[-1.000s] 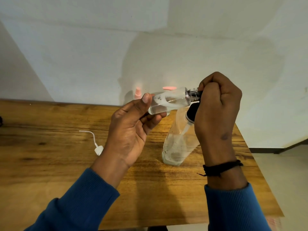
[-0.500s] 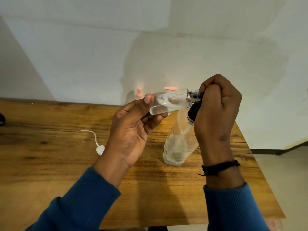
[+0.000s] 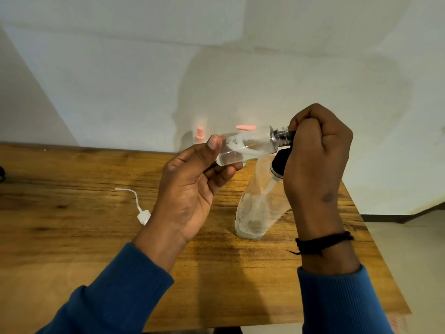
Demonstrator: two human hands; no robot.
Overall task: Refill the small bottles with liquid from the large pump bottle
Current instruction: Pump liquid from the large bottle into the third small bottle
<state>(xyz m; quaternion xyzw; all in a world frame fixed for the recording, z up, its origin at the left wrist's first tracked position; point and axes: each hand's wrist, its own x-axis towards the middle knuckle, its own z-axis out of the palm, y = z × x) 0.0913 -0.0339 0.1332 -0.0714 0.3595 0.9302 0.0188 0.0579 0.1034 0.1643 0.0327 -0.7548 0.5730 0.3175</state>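
Head view: the left hand (image 3: pixel 192 189) pinches a small clear bottle (image 3: pixel 243 147) between thumb and curled fingers, holding it nearly level above the wooden table (image 3: pixel 72 249). The right hand (image 3: pixel 315 160) is closed in a fist around the large pump bottle's (image 3: pixel 260 208) black top, its nozzle at the small bottle's threaded neck. A white cap with tube (image 3: pixel 142 213) lies on the table left of the hands

We see a worn wooden table (image 3: pixel 72 249) against a pale painted wall (image 3: pixel 120 80), and grey floor (image 3: pixel 414 249) to its right.
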